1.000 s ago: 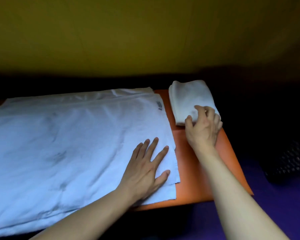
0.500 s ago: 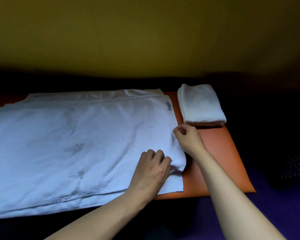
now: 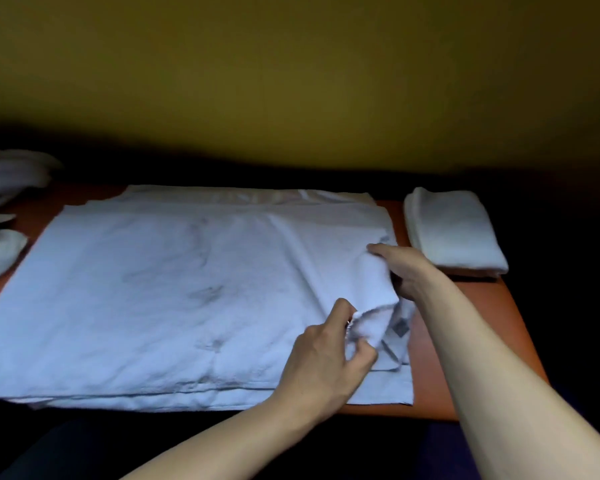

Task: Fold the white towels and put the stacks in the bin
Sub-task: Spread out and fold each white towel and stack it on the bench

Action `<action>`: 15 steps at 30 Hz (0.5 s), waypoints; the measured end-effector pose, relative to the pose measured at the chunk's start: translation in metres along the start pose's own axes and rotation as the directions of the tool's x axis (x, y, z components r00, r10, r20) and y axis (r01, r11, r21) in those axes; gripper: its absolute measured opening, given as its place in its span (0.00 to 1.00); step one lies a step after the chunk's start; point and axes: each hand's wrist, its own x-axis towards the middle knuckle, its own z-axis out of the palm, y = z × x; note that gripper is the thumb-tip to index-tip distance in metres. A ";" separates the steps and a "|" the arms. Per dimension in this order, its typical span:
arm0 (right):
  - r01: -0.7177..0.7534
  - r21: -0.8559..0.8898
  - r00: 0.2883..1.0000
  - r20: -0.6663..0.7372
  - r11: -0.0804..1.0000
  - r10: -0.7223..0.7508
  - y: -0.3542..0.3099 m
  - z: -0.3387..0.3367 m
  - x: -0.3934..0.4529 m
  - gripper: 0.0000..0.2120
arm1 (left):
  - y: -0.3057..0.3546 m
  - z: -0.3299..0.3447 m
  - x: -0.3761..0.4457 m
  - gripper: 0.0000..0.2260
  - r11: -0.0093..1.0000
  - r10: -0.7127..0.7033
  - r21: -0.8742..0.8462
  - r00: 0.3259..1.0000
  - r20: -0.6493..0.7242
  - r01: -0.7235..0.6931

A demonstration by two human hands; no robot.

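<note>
Towels still lie mostly unfolded: nearest us, our left hand point(image 3: 321, 355) pinches the lifted right corner of the spread towel point(image 3: 160, 289) on the orange counter point(image 3: 465, 341); our right hand point(image 3: 404, 270) grips the same edge. Beyond, one folded towel point(image 3: 452, 230) waits; crumpled towels point(image 3: 0, 216) sit far left. We see no bin.

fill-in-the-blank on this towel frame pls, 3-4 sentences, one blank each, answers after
1. Both hands grip the spread towel at its ____ end.
2. The table under the towels is ____ in colour.
3. The folded towel lies to the ____ of the spread one.
4. The left hand and right hand are lifting the ____ layer only.

Answers: right; orange; right; top
</note>
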 end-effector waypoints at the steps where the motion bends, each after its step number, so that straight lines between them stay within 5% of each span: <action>1: -0.002 0.025 1.000 -0.014 1.000 0.003 -0.001 0.005 0.002 0.13 | 0.000 -0.007 -0.004 0.10 1.000 -0.011 -0.014 1.000 -0.004 0.011; 5: 0.092 0.057 0.991 -0.107 0.994 -0.085 -0.020 0.022 0.000 0.24 | 0.002 -0.036 -0.022 0.12 0.987 -0.025 -0.159 1.000 -0.005 0.024; 9: 0.213 0.187 0.974 -0.124 0.959 -0.191 -0.066 0.043 -0.030 0.13 | 0.007 -0.065 -0.034 0.14 0.934 -0.092 -0.345 0.996 0.009 0.089; 15: 0.276 0.159 0.960 -0.003 0.948 -0.279 -0.107 0.126 -0.076 0.07 | -0.031 -0.130 -0.056 0.21 0.917 -0.220 -0.370 0.962 -0.162 0.148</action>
